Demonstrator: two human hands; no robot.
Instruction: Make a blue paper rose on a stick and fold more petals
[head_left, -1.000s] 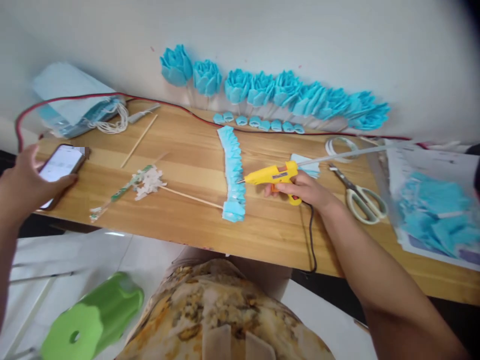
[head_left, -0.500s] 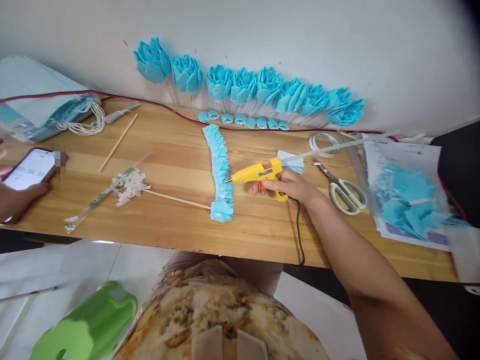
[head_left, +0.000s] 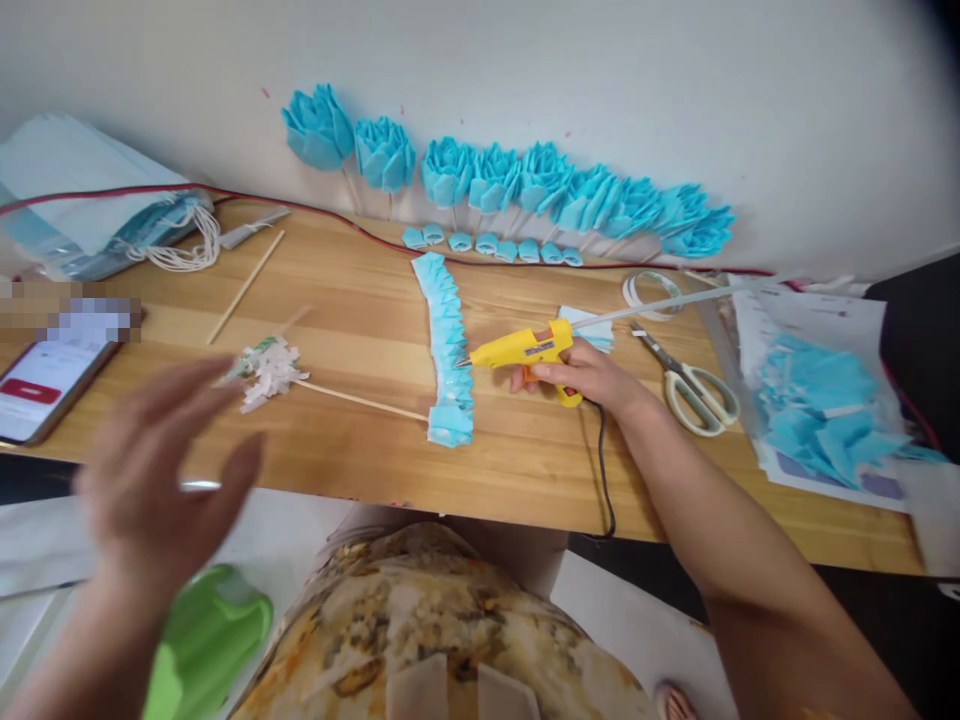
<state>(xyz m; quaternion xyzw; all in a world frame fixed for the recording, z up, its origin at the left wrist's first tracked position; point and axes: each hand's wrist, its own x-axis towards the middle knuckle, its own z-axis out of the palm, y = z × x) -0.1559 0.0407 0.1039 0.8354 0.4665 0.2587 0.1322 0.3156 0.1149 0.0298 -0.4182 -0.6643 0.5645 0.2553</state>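
My right hand is closed around a yellow glue gun, a long clear glue stick jutting from its back. The nozzle points left, at the edge of a row of overlapping blue petals lying on the table. A thin wooden stick runs from the lowest petal to a bunch of white paper strips. My left hand, blurred, hovers over the table's front edge with fingers spread and nothing in them. To its left lies a phone with a lit screen.
Blue flowers on sticks lean along the wall, small blue rolls in front of them. Scissors, a tape roll and a bag of blue petals lie at right. A green stool stands below.
My left hand has let go of the phone and moved right, over the table's front edge. The phone now lies on the table with a different screen. My right hand keeps the glue gun in place.
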